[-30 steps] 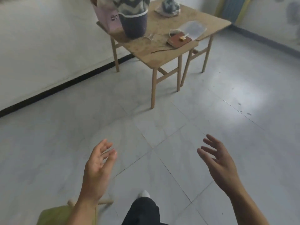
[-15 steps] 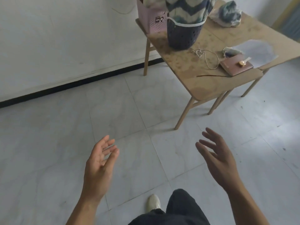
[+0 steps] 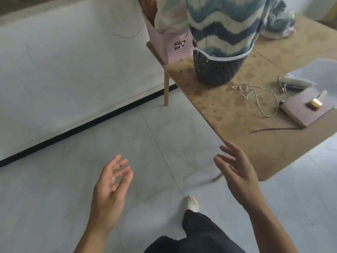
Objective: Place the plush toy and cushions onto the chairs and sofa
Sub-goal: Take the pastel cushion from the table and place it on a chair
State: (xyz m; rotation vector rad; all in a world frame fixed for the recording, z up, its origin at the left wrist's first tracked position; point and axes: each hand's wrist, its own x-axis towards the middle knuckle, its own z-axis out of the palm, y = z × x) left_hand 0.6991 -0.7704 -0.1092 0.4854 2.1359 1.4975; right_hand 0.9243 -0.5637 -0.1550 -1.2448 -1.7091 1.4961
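Left hand is held out over the tiled floor, palm turned inward, fingers loosely spread, nothing held. Right hand is raised opposite it, palm facing the left, fingers straight and fanned wide, also empty. Its fingertips are seen against the near edge of the wooden bench; whether the edge is touched cannot be told.

A zigzag-patterned cushion, blue and cream, is stood upright in a dark perforated basket on the bench, well ahead of both hands. Just beside it, at the bench's far left corner, a pink perforated basket is set, and a pale pastel cushion is stuffed into it. A brown thing is seen at the back of the pink basket, cut off by the frame; what it is cannot be told.

A pale cord is looped on the bench top between the dark basket and a pink notebook. A small gold object is laid on the notebook. A bluish cloth bundle is noted at the far side.

A pale shoe and a dark trouser leg are seen between the hands.
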